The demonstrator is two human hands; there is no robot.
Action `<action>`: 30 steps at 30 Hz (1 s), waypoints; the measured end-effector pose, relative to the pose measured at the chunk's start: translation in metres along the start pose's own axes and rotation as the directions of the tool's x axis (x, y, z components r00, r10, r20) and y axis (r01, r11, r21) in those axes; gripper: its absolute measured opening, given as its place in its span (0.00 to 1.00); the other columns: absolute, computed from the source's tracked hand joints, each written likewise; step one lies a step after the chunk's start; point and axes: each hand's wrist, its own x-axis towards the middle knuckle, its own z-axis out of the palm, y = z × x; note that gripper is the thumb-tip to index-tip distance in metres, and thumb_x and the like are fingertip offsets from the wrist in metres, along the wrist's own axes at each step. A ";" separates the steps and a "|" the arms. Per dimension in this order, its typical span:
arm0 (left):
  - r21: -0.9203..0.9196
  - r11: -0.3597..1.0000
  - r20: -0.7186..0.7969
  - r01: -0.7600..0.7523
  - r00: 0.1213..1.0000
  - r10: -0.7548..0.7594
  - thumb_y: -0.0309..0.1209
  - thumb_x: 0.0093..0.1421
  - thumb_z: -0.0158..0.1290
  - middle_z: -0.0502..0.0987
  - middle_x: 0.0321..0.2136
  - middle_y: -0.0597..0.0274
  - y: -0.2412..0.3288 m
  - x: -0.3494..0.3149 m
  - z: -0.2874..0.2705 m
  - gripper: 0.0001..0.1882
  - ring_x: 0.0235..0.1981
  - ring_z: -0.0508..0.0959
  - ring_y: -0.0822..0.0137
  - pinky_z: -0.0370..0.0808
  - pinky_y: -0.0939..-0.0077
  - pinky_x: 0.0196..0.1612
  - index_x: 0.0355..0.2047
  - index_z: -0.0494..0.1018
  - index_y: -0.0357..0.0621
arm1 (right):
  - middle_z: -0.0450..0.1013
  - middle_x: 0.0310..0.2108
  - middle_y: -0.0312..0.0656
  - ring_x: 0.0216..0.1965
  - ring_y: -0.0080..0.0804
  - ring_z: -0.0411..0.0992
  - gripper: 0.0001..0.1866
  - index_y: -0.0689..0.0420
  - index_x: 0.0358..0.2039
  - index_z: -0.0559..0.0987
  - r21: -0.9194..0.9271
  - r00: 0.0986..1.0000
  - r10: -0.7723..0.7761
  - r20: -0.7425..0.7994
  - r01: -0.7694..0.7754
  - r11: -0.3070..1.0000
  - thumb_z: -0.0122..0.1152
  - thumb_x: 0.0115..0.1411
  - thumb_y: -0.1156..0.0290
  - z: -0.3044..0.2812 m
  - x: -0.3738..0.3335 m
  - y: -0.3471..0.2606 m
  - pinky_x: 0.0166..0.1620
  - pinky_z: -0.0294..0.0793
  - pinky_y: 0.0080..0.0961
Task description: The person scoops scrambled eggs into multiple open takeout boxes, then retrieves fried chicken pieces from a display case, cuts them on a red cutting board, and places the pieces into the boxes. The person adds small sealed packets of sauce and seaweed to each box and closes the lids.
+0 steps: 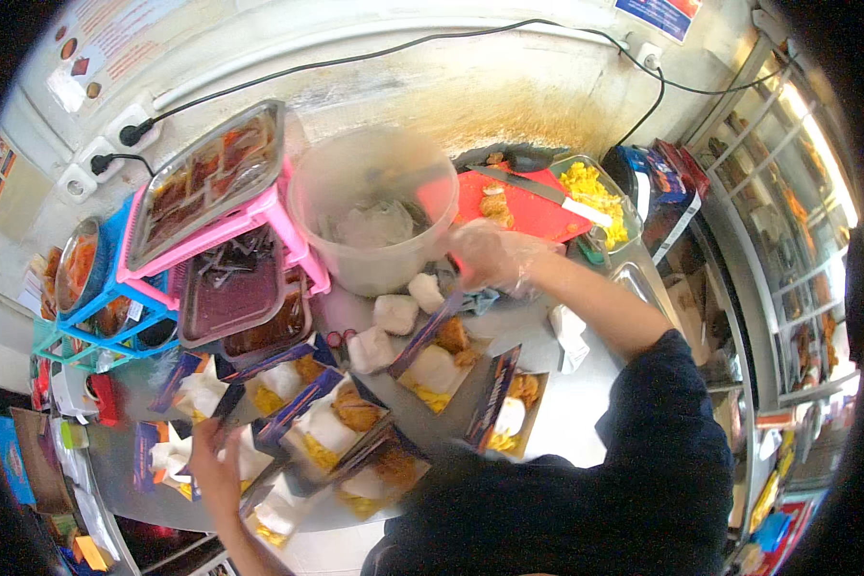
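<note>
A person's bare left hand was over the lower-left end of a grey metal bench, among several open cardboard boxes with dark-blue and orange flaps. Its fingers stood a little apart, but whether its grip was on a box could not be told. The right hand, in a clear plastic glove and blurred, was at the right side of a large translucent plastic bucket; whether its grip was wide, narrow or holding something could not be told either. The boxes lay spread across the near part of the bench, several showing a white wrapped portion, a golden-brown fried piece and yellow shreds. Loose white lumps sat between the bucket and the boxes, one of them just below the right hand. Beyond that hand lay a red cutting board with fried pieces and a white-handled knife on it, beside a clear tray heaped with yellow shreds. Left of the bucket, a pink plastic rack carried a tilted metal tray, next to a blue plastic rack.
</note>
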 end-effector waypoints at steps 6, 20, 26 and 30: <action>-0.071 0.986 -0.150 0.150 0.976 -0.159 0.25 0.63 0.52 0.76 0.40 0.54 0.051 -0.080 0.011 0.12 0.38 0.77 0.66 0.73 0.74 0.43 0.45 0.69 0.34 | 0.27 0.70 0.58 0.69 0.61 0.41 0.64 0.41 0.70 0.43 0.023 0.943 0.324 -0.078 -0.323 0.946 0.76 0.39 0.58 0.043 0.021 0.117 0.65 0.54 0.51; -0.145 0.920 -0.388 0.365 0.834 -0.392 0.24 0.62 0.52 0.74 0.28 0.65 0.063 -0.219 0.035 0.05 0.32 0.72 0.76 0.70 0.81 0.36 0.37 0.72 0.36 | 0.77 0.30 0.43 0.32 0.37 0.76 0.10 0.55 0.31 0.80 -0.192 0.913 -0.064 -0.403 -0.016 0.981 0.56 0.58 0.62 0.109 0.153 0.248 0.38 0.76 0.37; -0.261 0.887 -0.455 0.382 0.761 -0.462 0.28 0.63 0.52 0.77 0.24 0.62 0.000 -0.243 0.031 0.07 0.28 0.76 0.73 0.72 0.79 0.34 0.35 0.73 0.35 | 0.76 0.30 0.53 0.33 0.46 0.76 0.14 0.62 0.32 0.78 -0.131 0.856 0.043 -0.516 -0.128 0.983 0.51 0.58 0.64 0.131 0.164 0.249 0.39 0.75 0.42; -0.100 0.811 -0.533 0.577 0.657 -0.533 0.32 0.62 0.54 0.79 0.24 0.55 -0.076 -0.244 0.031 0.10 0.27 0.79 0.64 0.74 0.72 0.33 0.36 0.73 0.36 | 0.74 0.35 0.50 0.36 0.41 0.73 0.14 0.61 0.38 0.77 0.091 0.848 0.167 -0.502 -0.140 0.986 0.52 0.57 0.64 0.133 0.127 0.229 0.39 0.73 0.36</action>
